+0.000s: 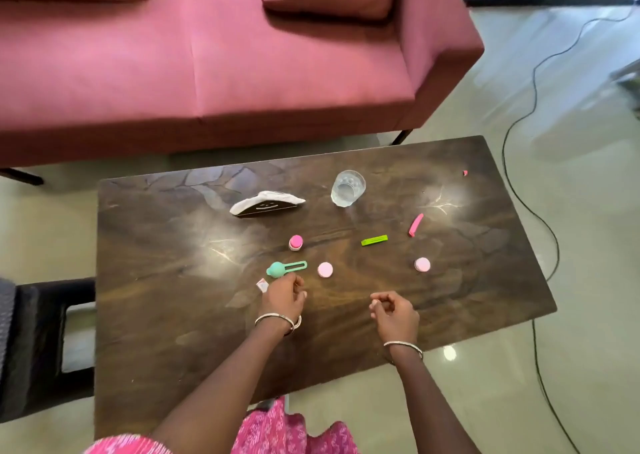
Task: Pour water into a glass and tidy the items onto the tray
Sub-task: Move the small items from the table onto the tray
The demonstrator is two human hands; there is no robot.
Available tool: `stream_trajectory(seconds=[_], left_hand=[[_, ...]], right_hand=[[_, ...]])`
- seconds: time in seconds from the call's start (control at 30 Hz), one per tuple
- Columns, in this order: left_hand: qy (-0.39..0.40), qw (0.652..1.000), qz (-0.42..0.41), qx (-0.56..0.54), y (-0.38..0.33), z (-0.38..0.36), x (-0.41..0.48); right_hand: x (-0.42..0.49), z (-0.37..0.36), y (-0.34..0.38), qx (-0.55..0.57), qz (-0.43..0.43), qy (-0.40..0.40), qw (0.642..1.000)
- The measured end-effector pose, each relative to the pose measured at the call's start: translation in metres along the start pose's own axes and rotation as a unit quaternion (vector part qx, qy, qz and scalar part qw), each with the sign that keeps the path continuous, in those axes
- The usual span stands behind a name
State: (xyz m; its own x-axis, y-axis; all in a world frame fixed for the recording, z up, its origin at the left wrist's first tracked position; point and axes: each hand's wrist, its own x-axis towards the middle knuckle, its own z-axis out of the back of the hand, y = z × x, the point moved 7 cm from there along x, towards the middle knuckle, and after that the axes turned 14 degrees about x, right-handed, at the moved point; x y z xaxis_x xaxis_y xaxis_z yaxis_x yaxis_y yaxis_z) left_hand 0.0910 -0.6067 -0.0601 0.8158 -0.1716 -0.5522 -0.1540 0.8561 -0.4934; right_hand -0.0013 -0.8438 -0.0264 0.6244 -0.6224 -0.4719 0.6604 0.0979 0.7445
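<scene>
Here, we see teal clip just beyond left hand, long axis crosswise; that hand loosely curled, empty; right hand farther, curled, contents unclear.

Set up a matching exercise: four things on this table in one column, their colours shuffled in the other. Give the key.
Things:
1. glass
2. straight clip
3. curved bar
4. loop-handled tool

Colours:
A. teal
B. pink
C. clear
D. lime green

Pairs: 1-C, 2-D, 3-B, 4-A.
</scene>
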Motion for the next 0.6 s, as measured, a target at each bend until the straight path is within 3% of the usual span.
stream_trajectory(seconds=[0.37,0.6], left_hand=[[0.037,0.979,-0.045,0.196,-0.038,-0.085,0.1],[0.041,0.96,-0.055,0.271,-0.042,-0.107,0.119]], right_hand=[[0.146,0.043,-0.046,-0.106,-0.051,-0.105,0.988],[0.195,0.042,-0.075,-0.188,-0.036,-0.038,0.981]])
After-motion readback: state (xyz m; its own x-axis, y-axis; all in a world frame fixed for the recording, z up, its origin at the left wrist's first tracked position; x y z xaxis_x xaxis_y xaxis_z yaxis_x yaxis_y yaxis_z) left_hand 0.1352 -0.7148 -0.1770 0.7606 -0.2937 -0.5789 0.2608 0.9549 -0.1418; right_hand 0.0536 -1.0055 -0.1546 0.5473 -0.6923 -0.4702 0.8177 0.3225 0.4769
